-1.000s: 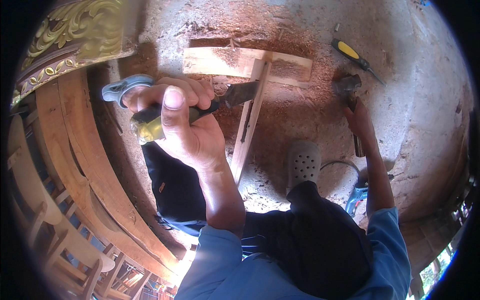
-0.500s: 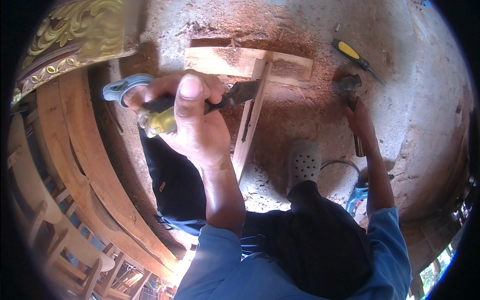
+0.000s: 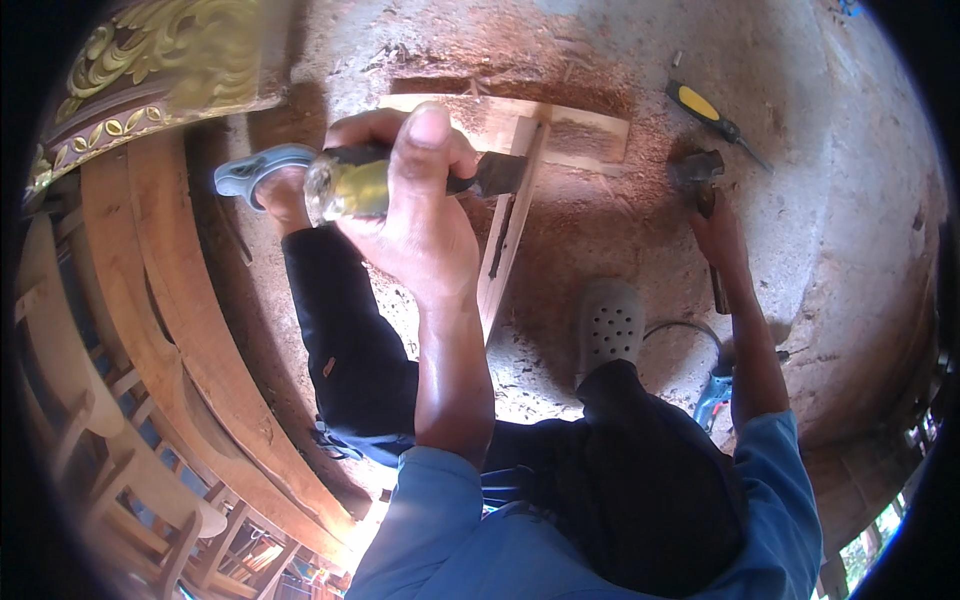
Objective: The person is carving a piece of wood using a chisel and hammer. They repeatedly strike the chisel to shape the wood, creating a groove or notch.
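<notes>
My left hand is wrapped round the yellow and black handle of a chisel, thumb along the top. The handle's butt end looks worn and pale. The chisel's dark, wide blade points right and meets or overlaps the edge of a narrow wooden strip; I cannot tell whether it touches. This strip has a dark slot along it and leans on a flat board on the floor. Off to the right, my right hand grips the handle of a hammer, its dark head up and away from the wood.
A yellow and black screwdriver-like tool lies at the far right. Near my right forearm rests a blue power tool with a cord. Long curved planks and a gold carved panel stand left. Wood dust covers the floor.
My left hand has moved slightly right and away from me, turning the chisel flatter, with its handle end raised in the picture. My right hand and the hammer have barely moved.
</notes>
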`<state>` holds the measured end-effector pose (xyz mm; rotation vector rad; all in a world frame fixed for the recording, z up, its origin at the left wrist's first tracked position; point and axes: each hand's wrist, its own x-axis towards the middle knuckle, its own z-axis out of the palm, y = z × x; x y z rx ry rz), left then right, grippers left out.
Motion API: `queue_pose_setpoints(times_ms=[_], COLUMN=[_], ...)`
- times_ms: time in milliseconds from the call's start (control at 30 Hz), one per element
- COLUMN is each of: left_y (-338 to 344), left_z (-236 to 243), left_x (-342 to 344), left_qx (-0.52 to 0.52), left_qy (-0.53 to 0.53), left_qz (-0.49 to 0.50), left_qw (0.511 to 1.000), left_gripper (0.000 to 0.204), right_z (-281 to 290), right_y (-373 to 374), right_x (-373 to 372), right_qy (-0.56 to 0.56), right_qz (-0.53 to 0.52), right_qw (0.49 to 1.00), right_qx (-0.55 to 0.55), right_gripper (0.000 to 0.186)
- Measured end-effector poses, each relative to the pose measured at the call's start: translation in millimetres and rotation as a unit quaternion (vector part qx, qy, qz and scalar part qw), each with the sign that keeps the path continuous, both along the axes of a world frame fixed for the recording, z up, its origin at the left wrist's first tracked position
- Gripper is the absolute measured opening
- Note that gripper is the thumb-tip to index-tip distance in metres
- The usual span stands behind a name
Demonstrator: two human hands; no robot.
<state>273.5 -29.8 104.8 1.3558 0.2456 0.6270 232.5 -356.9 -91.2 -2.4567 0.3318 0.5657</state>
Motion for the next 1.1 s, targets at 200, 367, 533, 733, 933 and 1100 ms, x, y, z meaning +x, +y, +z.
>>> queue_pose_setpoints(times_ms=[200, 367, 533, 733, 933, 1100], left_y=[-1.9, -3.6, -2.0, 1.2, 3.5, 8.1], left_z=[-0.1, -3.6, -4.8, -11.7, -35.5, -45.6], left_x=[-1.9, -2.4, -3.3, -3.4, -3.3, -3.5], left_qx=[0.019, -0.047, -0.051, 0.025, 0.042, 0.073], left_qy=[0.021, -0.017, -0.013, 0.02, -0.047, -0.046], left_qz=[-0.035, -0.012, -0.027, 0.026, 0.02, 0.023], left_qw=[0.999, 0.999, 0.998, 0.999, 0.998, 0.996], left_gripper=[0.026, 0.031, 0.026, 0.02, 0.027, 0.034], right_z=[99.7, 211.0, 280.5, 373.5, 358.6, 339.1], right_y=[44.6, 91.0, 143.7, 174.5, 175.3, 164.4], right_x=[36.4, 55.3, 71.5, 96.6, 84.3, 84.6], right_qy=[0.098, -0.125, -0.257, -0.07, -0.211, -0.296], right_qz=[-0.056, 0.072, 0.265, 0.419, 0.461, 0.47], right_qw=[0.99, 0.953, 0.854, 0.872, 0.82, 0.789], right_qx=[0.087, 0.266, 0.368, 0.245, 0.264, 0.261], right_gripper=[0.041, 0.033, 0.039, 0.023, 0.021, 0.026])
